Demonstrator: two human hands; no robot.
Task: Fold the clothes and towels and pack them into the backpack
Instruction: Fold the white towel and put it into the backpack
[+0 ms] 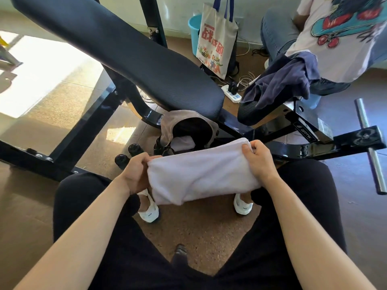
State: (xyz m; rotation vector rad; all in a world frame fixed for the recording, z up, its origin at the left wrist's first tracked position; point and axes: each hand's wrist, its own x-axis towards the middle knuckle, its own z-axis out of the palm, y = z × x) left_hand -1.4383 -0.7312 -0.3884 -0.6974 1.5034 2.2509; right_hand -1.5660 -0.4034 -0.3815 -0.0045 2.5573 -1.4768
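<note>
We grip the folded white towel at both ends, left hand and right hand closed on it, just in front of the open backpack, presumably ready to slide it inside.

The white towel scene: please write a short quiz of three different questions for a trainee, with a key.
1. True or false: both hands hold the folded white towel.
2. Where does the blue garment lie? A) on the floor B) on the bench seat pad C) inside the backpack
3. Fill in: the grey backpack stands on the floor with its top ____.

Key:
1. True: the left hand grips one end, the right hand the other.
2. B
3. open
</note>
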